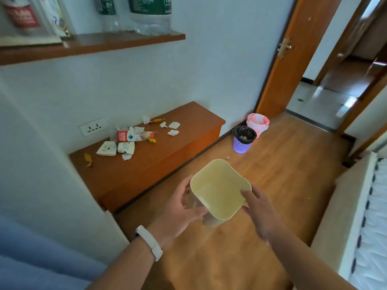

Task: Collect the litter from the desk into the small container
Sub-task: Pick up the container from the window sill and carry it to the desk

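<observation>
Both of my hands are on the small container (218, 190), a cream tub with rounded corners, held in the air in front of the desk (171, 158) and over the wooden floor. My left hand (183, 208) grips its left wall, fingers curled round the side, a white wristband (149, 241) on that wrist. My right hand (259, 212) holds the opposite edge, thumb lying along the rim and fingers tucked under it. The tub's open mouth tilts towards the camera and I see nothing inside it.

All the litter lies on the desk, well apart from the container. A crushed bottle (128, 136) with a red label sits near the desk's wall side. Two crumpled white packets (116, 148) lie just in front of it, white tissue scraps (173, 129) sit towards the desk's far end, and a yellow wrapper (88, 159) lies at its near end.

On the floor beyond the desk's far end stands a purple basket (241, 144) with a black liner. A pink-lined bin (258, 122) stands just behind it.
</observation>
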`<state>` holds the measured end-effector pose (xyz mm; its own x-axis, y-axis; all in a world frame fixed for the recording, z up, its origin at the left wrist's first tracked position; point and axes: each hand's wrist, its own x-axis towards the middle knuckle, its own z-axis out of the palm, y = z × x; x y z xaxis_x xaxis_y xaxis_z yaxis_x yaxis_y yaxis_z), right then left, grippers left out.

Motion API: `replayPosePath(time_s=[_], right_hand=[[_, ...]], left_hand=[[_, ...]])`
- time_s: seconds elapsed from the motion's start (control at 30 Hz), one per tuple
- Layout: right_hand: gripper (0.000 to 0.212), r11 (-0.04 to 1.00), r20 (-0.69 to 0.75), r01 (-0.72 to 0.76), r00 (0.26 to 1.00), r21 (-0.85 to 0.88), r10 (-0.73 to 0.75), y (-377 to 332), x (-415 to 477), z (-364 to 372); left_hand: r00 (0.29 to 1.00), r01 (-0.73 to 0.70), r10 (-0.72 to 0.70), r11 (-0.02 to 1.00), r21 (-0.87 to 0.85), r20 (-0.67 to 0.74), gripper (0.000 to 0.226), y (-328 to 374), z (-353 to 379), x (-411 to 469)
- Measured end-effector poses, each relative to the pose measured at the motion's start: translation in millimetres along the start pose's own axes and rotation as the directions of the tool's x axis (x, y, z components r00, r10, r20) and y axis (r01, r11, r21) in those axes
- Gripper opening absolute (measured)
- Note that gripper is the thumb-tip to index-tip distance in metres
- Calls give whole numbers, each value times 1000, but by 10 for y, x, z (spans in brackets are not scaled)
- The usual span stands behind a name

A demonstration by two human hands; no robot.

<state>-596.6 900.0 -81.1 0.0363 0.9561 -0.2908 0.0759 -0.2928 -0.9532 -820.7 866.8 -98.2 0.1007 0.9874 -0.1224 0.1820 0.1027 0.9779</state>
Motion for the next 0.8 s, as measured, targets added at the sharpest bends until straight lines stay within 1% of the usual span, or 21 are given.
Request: replayPosePath(time_s=[0.1, 0.23, 0.33, 0.43, 0.57, 0.7, 0.8], right_hand=[[23, 999, -29, 40, 999, 0, -40, -137, 248, 322], [25, 1000, -39, 28, 999, -13, -29, -194, 512, 545], [25, 999, -40, 38, 998, -24, -39, -245, 655, 602], [26, 999, -33, 42, 999, -22, -42, -313, 837, 591], [26, 999, -60, 32, 998, 5, -31, -303, 1164, 491], [25, 999, -61, 24, 998, 40, -22, -320, 1609, 403], [25, 999, -2, 10, 1000, 35, -10, -355, 2055, 298]], left_hand=[[999, -34, 34, 999, -7, 2, 86, 3, -352, 252], [998, -42, 40, 998, 54, 39, 81, -19, -691, 540], [996, -38, 33, 997, 62, 86, 87, -37, -806, 736], [994, -24, 22, 999, 21, 108, 96, -44, -821, 980], [989, -30, 25, 999, 32, 147, 99, -5, -756, 1331], [993, -25, 18, 998, 57, 120, 95, 22, -658, 1741], [998, -11, 6, 997, 80, 64, 86, 81, -551, 2096]])
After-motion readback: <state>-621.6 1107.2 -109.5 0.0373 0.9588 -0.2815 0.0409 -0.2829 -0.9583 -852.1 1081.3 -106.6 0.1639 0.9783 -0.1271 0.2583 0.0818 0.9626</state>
